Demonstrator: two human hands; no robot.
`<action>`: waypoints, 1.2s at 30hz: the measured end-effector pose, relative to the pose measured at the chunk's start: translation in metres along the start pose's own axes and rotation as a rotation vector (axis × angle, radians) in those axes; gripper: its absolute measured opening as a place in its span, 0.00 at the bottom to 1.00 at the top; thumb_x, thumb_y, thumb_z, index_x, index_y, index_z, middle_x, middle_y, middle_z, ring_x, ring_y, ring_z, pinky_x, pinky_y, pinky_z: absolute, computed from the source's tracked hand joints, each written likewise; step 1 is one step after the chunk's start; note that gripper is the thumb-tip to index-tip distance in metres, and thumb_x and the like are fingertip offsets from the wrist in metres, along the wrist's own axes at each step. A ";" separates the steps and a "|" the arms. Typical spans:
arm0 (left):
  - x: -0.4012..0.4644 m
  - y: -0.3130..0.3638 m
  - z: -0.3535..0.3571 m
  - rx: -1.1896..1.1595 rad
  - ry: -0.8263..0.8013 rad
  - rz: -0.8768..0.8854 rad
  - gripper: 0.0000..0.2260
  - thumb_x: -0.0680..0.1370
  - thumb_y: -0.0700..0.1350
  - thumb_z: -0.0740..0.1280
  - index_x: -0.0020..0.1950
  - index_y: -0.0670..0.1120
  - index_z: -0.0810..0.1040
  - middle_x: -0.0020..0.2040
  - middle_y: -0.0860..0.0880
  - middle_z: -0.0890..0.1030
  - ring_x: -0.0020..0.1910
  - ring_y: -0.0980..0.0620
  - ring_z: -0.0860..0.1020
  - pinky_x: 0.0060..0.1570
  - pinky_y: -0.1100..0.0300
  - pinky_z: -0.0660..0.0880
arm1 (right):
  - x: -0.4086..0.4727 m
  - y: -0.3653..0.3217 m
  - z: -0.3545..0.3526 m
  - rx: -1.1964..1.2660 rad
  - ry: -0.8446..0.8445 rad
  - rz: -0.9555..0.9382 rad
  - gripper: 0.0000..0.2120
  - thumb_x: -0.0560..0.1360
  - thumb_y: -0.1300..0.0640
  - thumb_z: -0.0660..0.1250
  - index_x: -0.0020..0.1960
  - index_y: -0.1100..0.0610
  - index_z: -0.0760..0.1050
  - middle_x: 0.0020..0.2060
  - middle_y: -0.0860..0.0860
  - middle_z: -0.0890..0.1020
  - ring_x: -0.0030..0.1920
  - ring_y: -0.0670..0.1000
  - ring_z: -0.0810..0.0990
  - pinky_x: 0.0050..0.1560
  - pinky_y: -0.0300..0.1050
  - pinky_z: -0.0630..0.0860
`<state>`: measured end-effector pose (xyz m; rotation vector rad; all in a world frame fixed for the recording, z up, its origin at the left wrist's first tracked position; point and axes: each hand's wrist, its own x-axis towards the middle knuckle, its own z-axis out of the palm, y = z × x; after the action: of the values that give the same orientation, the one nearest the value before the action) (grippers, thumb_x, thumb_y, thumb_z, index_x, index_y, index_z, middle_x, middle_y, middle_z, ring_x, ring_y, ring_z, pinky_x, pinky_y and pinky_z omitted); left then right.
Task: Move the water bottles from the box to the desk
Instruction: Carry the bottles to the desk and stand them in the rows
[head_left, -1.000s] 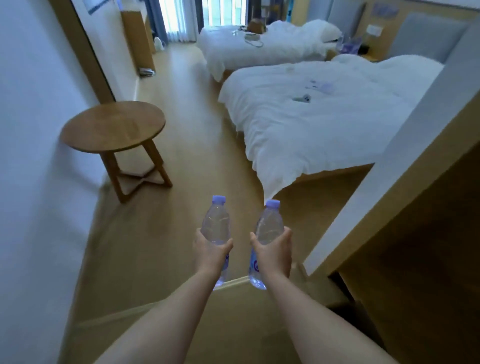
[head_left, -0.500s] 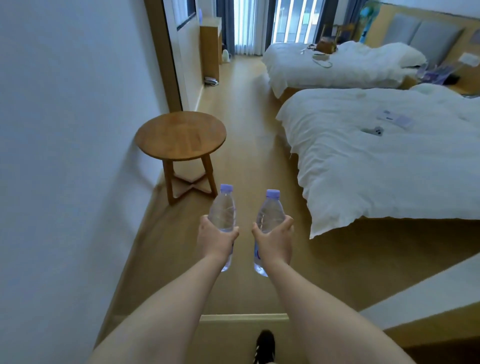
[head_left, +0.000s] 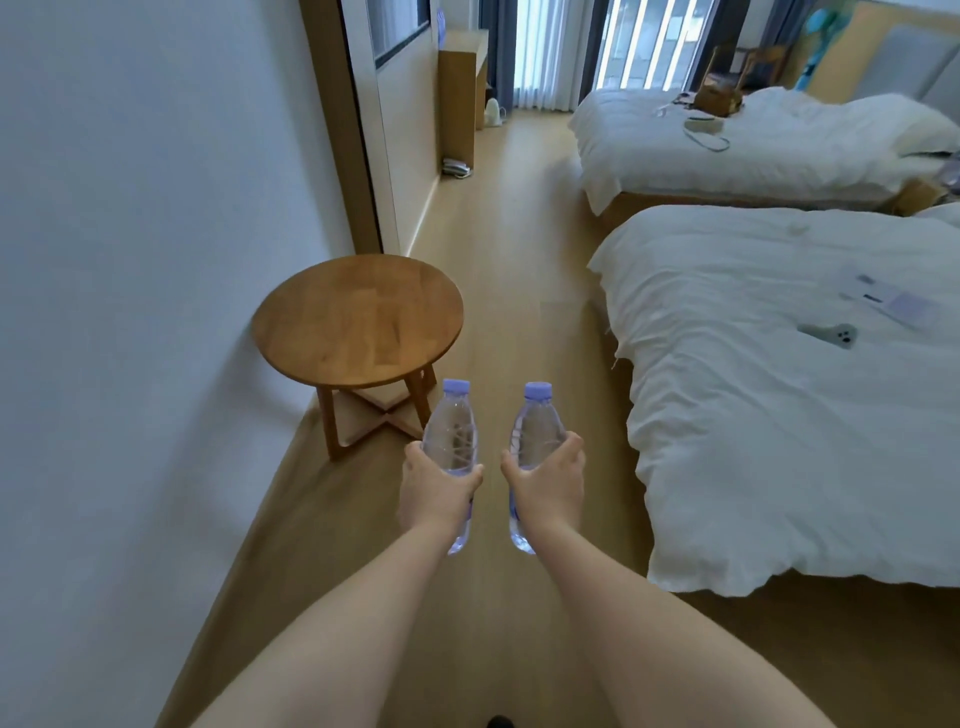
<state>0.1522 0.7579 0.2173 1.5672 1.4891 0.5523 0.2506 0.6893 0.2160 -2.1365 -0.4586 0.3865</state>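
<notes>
Here, left hand (head_left: 439, 491) and right hand (head_left: 548, 486) each gripped a bottle.
Left bottle (head_left: 451, 431), right bottle (head_left: 535, 428): light, smooth, likely squashy; mid-body hold suited.

1. Left arm: bare, stretched forward from the lower frame edge, wrist straight.
2. Left hand (head_left: 439, 491): back facing up, fingers wrapped round a held object, thumb toward the midline.
3. Right arm: bare, stretched forward, parallel to the left.
4. Right hand (head_left: 548, 486): same closed grasp, level with the left hand, apart from it.
</notes>
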 end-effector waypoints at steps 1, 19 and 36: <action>0.015 0.012 0.007 0.001 0.004 0.000 0.29 0.68 0.53 0.75 0.63 0.47 0.65 0.60 0.47 0.75 0.56 0.45 0.76 0.55 0.48 0.76 | 0.021 -0.006 0.002 0.001 -0.003 0.000 0.35 0.70 0.44 0.72 0.68 0.57 0.61 0.62 0.52 0.70 0.58 0.54 0.75 0.52 0.52 0.77; 0.344 0.163 0.128 0.037 -0.044 0.018 0.36 0.69 0.54 0.74 0.70 0.45 0.61 0.66 0.47 0.71 0.62 0.45 0.74 0.57 0.53 0.72 | 0.358 -0.101 0.106 0.008 0.033 0.044 0.35 0.70 0.44 0.73 0.68 0.57 0.61 0.62 0.54 0.70 0.57 0.55 0.76 0.56 0.55 0.78; 0.635 0.335 0.273 0.075 -0.076 0.010 0.35 0.69 0.55 0.74 0.68 0.45 0.61 0.60 0.47 0.76 0.55 0.43 0.77 0.52 0.53 0.74 | 0.706 -0.183 0.172 0.025 0.020 0.062 0.35 0.71 0.44 0.72 0.69 0.57 0.60 0.61 0.53 0.70 0.57 0.54 0.76 0.57 0.54 0.78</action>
<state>0.6762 1.3188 0.1950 1.6360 1.4601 0.4420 0.7661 1.2326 0.1977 -2.1317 -0.3756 0.4036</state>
